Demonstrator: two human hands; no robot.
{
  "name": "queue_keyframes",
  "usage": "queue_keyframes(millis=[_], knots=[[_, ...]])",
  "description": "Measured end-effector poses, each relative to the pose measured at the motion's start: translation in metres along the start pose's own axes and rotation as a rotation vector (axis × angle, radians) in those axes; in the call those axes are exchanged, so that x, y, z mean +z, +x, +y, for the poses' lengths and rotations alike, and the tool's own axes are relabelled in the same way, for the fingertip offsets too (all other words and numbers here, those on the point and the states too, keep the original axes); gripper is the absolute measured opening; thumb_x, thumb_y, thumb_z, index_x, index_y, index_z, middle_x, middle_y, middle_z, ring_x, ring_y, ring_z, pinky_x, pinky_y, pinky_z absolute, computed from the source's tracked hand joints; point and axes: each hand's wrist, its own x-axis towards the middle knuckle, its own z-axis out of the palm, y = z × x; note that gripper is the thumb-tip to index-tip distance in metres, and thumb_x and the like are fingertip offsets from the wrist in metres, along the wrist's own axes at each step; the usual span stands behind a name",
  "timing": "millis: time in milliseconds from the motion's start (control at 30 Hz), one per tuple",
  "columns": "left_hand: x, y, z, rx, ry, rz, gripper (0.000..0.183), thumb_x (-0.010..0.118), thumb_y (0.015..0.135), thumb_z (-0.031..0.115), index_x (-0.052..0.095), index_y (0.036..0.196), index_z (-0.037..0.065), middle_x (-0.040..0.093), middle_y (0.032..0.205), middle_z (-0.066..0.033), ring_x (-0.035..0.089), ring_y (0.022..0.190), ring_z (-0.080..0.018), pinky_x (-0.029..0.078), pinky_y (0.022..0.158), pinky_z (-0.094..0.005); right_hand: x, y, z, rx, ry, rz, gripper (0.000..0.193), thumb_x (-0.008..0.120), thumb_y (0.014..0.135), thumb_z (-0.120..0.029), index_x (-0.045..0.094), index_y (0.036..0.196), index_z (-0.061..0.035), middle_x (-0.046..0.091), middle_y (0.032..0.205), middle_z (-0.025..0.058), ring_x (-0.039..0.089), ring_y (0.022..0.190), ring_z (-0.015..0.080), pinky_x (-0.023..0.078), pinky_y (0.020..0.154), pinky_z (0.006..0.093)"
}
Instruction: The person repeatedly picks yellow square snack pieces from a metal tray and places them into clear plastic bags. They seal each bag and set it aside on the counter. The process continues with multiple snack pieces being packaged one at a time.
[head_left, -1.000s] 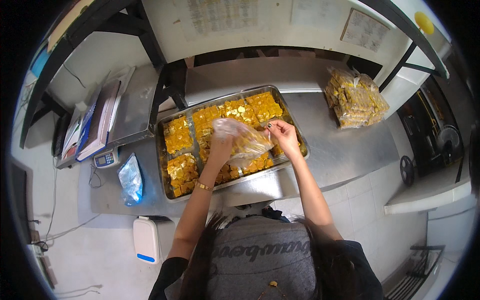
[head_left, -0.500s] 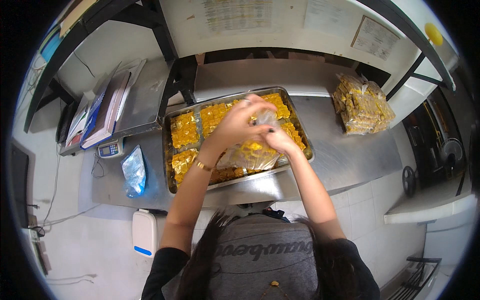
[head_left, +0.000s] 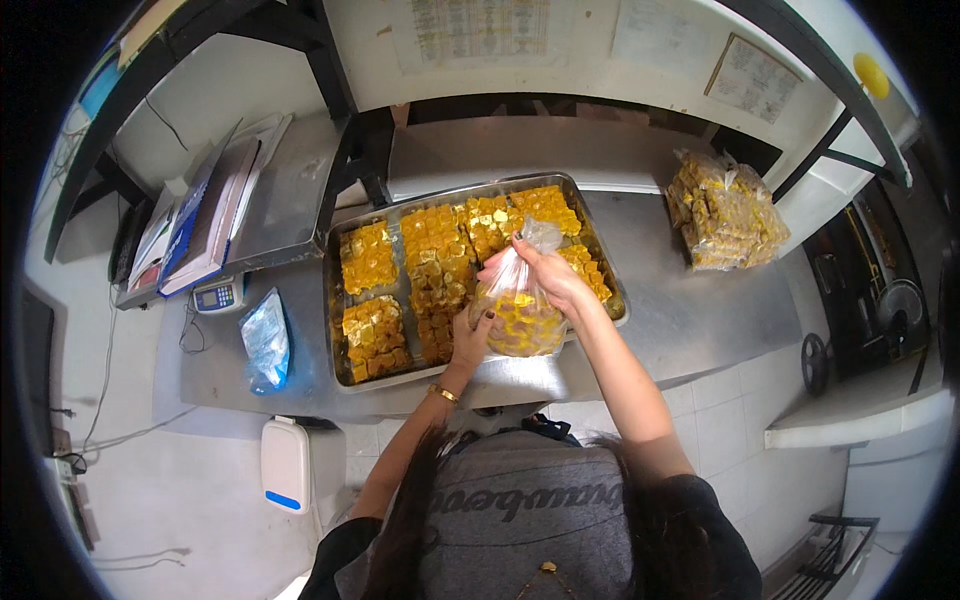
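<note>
Bagged: the stacked clear packs (head_left: 728, 215) at 2 o'clock. Unbagged: the gold-coloured squares (head_left: 366, 257) in the steel tray (head_left: 602, 245). Over its 5 o'clock edge, the right hand's (head_left: 548, 272) fingers grip 1 filled plastic bag (head_left: 525, 325) by its gathered neck; the left hand (head_left: 470, 342) touches its 8 o'clock side, grip unclear.

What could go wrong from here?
1. The right hand grips the clear plastic bag by its gathered neck; if that grip slipped, the neck might open and the yellow-brown pieces inside could spill.
2. The bag is held over the near side of the metal tray, so a drop might crush or knock the yellow squares in it.
3. The left hand touches the bag's side; squeezing might damage the contents.
</note>
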Motion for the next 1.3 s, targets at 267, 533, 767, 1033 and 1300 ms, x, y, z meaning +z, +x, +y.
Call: queue_keyframes(millis=[267,533,767,1033,1300], knots=[[0.002,-0.016,0.005,-0.216,0.081,0.004,0.043,0.051,0.091,0.037,0.055,0.109,-0.002,0.057,0.091,-0.0025,0.050,0.081,-0.0104,0.042,0.069,-0.0252,0.010,0.003,0.002,-0.046,-0.381,-0.062,0.052,0.032,0.097,-0.044,0.062,0.109,-0.0022,0.065,0.104,0.0119,0.059,0.101,0.0203,0.044,0.089,0.0309],[-0.023,0.029,0.037,-0.260,0.107,-0.699,0.062,0.062,0.085,0.025,0.033,0.135,0.001,0.044,0.128,-0.0080,0.041,0.118,-0.0168,0.035,0.097,-0.0305,0.012,0.023,0.012,-0.128,-0.665,-0.418,0.047,0.029,0.099,-0.035,0.046,0.128,-0.0017,0.060,0.117,0.0119,0.054,0.112,0.0221,0.039,0.098,0.0330],[0.013,0.046,0.024,-0.177,-0.241,-0.368,0.060,0.050,0.092,0.025,0.022,0.142,0.007,0.024,0.146,-0.0071,0.023,0.133,-0.0181,0.024,0.108,-0.0346,0.075,0.031,-0.011,-0.184,-1.736,-0.210,0.053,0.049,0.089,-0.032,0.038,0.138,-0.0159,0.049,0.132,0.0132,0.044,0.125,0.0252,0.013,0.111,0.0456],[-0.003,0.034,0.008,-0.671,-0.670,-0.081,0.051,0.046,0.095,0.035,0.034,0.139,0.012,0.037,0.140,-0.0032,0.039,0.124,-0.0165,0.037,0.100,-0.0337,0.021,0.002,0.060,-0.453,-1.140,0.679,0.076,0.047,0.088,-0.044,0.017,0.142,0.0000,0.018,0.148,0.0196,0.013,0.138,0.0325,-0.002,0.109,0.0529],[-0.002,0.030,-0.014,-0.685,-0.655,-0.061,0.058,0.048,0.090,0.050,0.039,0.134,0.014,0.044,0.130,-0.0019,0.044,0.119,-0.0150,0.043,0.094,-0.0362,0.014,0.003,0.121,-0.090,-1.504,0.791,0.075,0.042,0.089,-0.048,0.025,0.138,0.0063,0.023,0.145,0.0235,0.018,0.136,0.0355,0.006,0.110,0.0503]])
